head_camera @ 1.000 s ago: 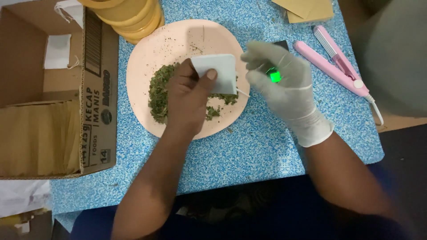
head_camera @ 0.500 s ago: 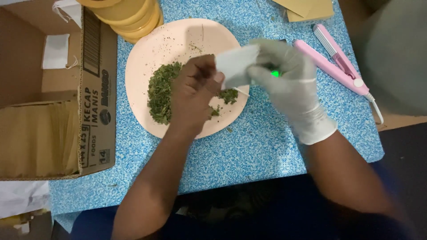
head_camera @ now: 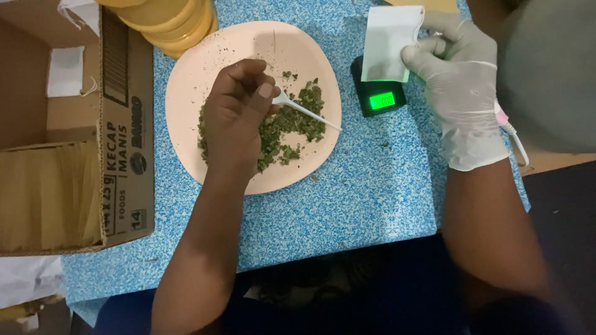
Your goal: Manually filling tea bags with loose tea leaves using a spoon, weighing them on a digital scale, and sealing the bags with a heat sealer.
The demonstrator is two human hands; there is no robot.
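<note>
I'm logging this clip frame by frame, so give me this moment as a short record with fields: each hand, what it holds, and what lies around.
Left hand: bare, fingers closed on a small white plastic spoon above the plate.
Right hand: gloved, pinching a white paper pouch above the scale.
Plate: pale pink, round, holding dried green leaf bits.
Scale: small, black, green lit display.
Table: blue speckled top.
Left side: open cardboard box.

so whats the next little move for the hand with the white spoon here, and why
Probably dip the white spoon into the green dried leaves on the pink plate and lift a little. The left hand holds the spoon low over the pile, while the gloved right hand holds a white pouch above the small scale. Whether the spoon is already loaded is unclear.
</note>
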